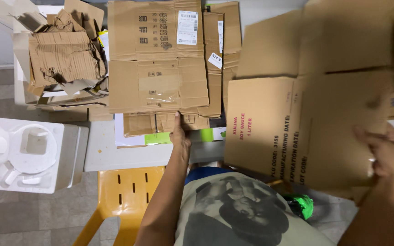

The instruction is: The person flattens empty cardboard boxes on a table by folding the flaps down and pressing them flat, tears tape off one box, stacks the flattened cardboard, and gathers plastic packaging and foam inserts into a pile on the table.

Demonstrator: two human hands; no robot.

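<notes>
My left hand (179, 135) reaches forward and presses its fingers on the near edge of a stack of flattened brown cardboard boxes (158, 64) lying on a white table (128, 155). My right hand (388, 159) grips the right side of a large flattened cardboard box with red and black print (292, 123), holding it up in front of me, partly blurred. The box covers most of the right half of the view.
A heap of torn cardboard pieces (62, 59) lies at the back left. A white moulded foam packing piece (19, 155) sits at the left. A yellow plastic chair (126, 196) stands below the table edge. A green object (302, 205) shows near my right side.
</notes>
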